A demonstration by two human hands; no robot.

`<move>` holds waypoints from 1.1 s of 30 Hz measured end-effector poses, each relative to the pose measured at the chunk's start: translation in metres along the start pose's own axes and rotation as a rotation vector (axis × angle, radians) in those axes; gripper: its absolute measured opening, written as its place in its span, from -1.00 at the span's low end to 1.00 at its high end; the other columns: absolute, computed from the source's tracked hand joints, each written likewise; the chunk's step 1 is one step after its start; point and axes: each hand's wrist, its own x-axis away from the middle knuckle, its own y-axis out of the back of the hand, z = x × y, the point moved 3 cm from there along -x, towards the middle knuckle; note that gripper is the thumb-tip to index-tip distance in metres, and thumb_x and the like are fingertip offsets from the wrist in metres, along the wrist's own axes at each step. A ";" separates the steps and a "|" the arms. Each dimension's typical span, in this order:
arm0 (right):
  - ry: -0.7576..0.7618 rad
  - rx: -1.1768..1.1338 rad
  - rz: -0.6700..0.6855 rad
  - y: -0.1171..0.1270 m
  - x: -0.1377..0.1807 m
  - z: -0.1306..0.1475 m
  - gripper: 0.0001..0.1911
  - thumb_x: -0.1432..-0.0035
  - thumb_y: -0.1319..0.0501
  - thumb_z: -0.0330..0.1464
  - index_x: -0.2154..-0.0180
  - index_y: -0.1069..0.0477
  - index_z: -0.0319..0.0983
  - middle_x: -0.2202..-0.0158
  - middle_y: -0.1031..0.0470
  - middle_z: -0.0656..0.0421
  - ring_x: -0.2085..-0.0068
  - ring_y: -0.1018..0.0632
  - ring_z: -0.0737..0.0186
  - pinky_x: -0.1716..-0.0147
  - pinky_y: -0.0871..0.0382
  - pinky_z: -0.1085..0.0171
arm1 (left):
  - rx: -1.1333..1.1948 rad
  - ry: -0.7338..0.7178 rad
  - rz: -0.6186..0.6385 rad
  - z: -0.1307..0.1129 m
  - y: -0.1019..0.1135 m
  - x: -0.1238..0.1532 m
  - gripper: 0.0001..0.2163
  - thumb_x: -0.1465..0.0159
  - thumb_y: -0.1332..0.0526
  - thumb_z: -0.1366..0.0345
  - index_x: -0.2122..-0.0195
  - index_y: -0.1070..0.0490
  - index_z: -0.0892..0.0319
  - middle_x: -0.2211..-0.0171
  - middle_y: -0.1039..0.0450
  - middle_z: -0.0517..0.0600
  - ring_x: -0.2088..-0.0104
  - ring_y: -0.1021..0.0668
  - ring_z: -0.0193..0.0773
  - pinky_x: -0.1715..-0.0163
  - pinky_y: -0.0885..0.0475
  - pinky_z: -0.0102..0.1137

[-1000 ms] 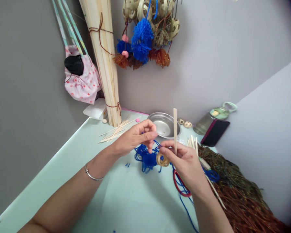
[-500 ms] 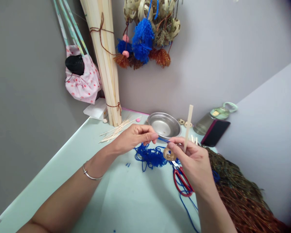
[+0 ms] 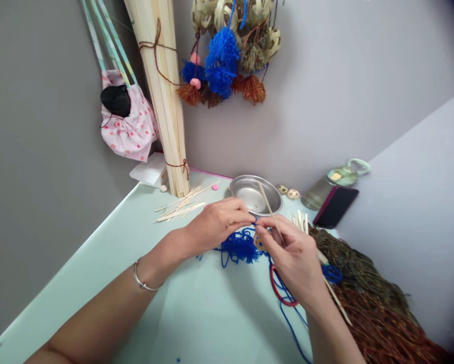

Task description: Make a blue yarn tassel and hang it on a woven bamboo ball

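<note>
My left hand is closed in a pinch on blue yarn, above the table. Its fingertips almost meet those of my right hand, which pinches the same yarn. A thin pale wooden strip also sticks up from my right hand, tilted to the left. Below the hands lies a tangled heap of blue yarn. A small woven ball shows partly behind my right fingers. Red-handled scissors lie under that hand, mostly hidden, with blue strands across them.
A metal bowl stands behind the hands, with loose thin strips to its left. At right are a phone, a bottle and brown-green yarn. A bundle of wooden strips leans at the back; tassels hang above.
My hands have come closer together, shortening the yarn between them. The left hand has turned palm-down, and the strip in the right hand has swung from upright to a leftward tilt.
</note>
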 end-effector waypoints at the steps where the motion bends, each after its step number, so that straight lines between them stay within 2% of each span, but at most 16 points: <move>1: -0.001 0.012 0.013 0.000 0.000 0.000 -0.88 -0.27 -0.15 -0.38 0.33 -0.43 -0.19 0.51 -0.22 0.30 0.53 -0.22 0.36 0.49 -0.10 0.31 | -0.046 -0.004 0.007 0.000 0.002 0.000 -0.83 -0.34 -0.13 0.34 0.21 -0.53 0.14 0.26 -0.43 0.01 0.21 -0.46 -0.30 0.20 -0.37 -0.37; 4: -0.005 0.011 0.051 -0.001 -0.001 0.002 -0.87 -0.27 -0.14 -0.38 0.35 -0.41 -0.19 0.49 -0.25 0.29 0.52 -0.21 0.36 0.50 -0.09 0.31 | -0.087 0.020 -0.046 -0.002 0.009 0.000 -0.92 -0.27 -0.24 0.32 0.34 -0.51 0.16 0.30 -0.38 -0.03 0.22 -0.43 -0.28 0.17 -0.35 -0.35; 7: -0.017 -0.019 0.063 -0.003 -0.001 0.004 -0.88 -0.27 -0.14 -0.37 0.33 -0.41 -0.19 0.48 -0.26 0.28 0.53 -0.21 0.36 0.51 -0.09 0.31 | -0.013 0.102 -0.075 -0.003 0.011 0.000 -0.95 -0.21 -0.30 0.34 0.39 -0.48 0.16 0.32 -0.33 -0.06 0.23 -0.42 -0.30 0.18 -0.35 -0.37; 12: -0.031 -0.032 0.088 -0.004 -0.001 0.006 -0.88 -0.27 -0.14 -0.37 0.33 -0.42 -0.19 0.50 -0.25 0.27 0.52 -0.21 0.34 0.50 -0.09 0.30 | 0.164 0.224 -0.060 -0.002 0.010 0.000 -0.85 -0.16 -0.34 0.24 0.45 -0.42 0.16 0.32 -0.31 -0.08 0.24 -0.41 -0.33 0.18 -0.33 -0.39; 16: -0.032 -0.050 0.083 -0.001 0.000 0.005 -0.86 -0.27 -0.15 -0.37 0.36 -0.42 -0.19 0.50 -0.24 0.27 0.52 -0.21 0.33 0.50 -0.09 0.30 | 0.286 0.276 -0.028 -0.001 0.018 -0.001 -0.82 -0.14 -0.35 0.25 0.50 -0.39 0.18 0.37 -0.33 -0.08 0.28 -0.41 -0.33 0.19 -0.33 -0.38; 19: -0.051 -0.078 0.044 0.003 -0.001 0.003 -0.86 -0.27 -0.16 -0.34 0.34 -0.44 -0.18 0.52 -0.21 0.29 0.52 -0.21 0.33 0.49 -0.10 0.31 | 0.455 0.304 -0.014 0.001 0.026 -0.002 -0.80 -0.13 -0.36 0.28 0.48 -0.35 0.19 0.36 -0.36 -0.08 0.28 -0.43 -0.34 0.18 -0.33 -0.38; 23: -0.114 -0.166 0.020 0.005 0.000 0.002 -0.83 -0.26 -0.18 -0.25 0.33 -0.48 -0.17 0.51 -0.26 0.28 0.52 -0.25 0.34 0.51 -0.13 0.32 | 0.703 0.363 0.054 -0.001 0.022 -0.002 -0.81 -0.25 -0.25 0.25 0.37 -0.25 0.18 0.17 -0.48 0.05 0.13 -0.50 -0.28 0.11 -0.36 -0.34; 26: -0.146 -0.219 0.017 0.006 0.001 0.000 -0.80 -0.25 -0.18 -0.22 0.31 -0.50 -0.18 0.46 -0.37 0.23 0.50 -0.30 0.32 0.52 -0.17 0.33 | 0.804 0.398 0.033 -0.002 0.011 -0.002 -0.77 -0.27 -0.23 0.20 0.35 -0.19 0.17 0.21 -0.51 0.05 0.22 -0.54 -0.31 0.18 -0.39 -0.35; 29: -0.132 -0.242 -0.020 0.009 -0.002 -0.002 -0.77 -0.23 -0.19 -0.20 0.34 -0.50 -0.20 0.48 -0.36 0.22 0.51 -0.30 0.31 0.53 -0.18 0.33 | 0.862 0.422 0.008 0.001 0.003 -0.007 -0.74 -0.26 -0.23 0.15 0.36 -0.18 0.17 0.30 -0.50 0.01 0.28 -0.57 -0.29 0.20 -0.44 -0.32; 33: -0.066 -0.234 -0.090 0.018 -0.016 0.004 -0.77 -0.20 -0.20 -0.21 0.39 -0.47 -0.20 0.47 -0.35 0.22 0.55 -0.24 0.33 0.55 -0.16 0.33 | 0.906 0.417 0.029 0.001 0.010 -0.024 -0.71 -0.22 -0.27 0.13 0.37 -0.18 0.18 0.24 -0.51 0.04 0.32 -0.57 -0.30 0.19 -0.46 -0.29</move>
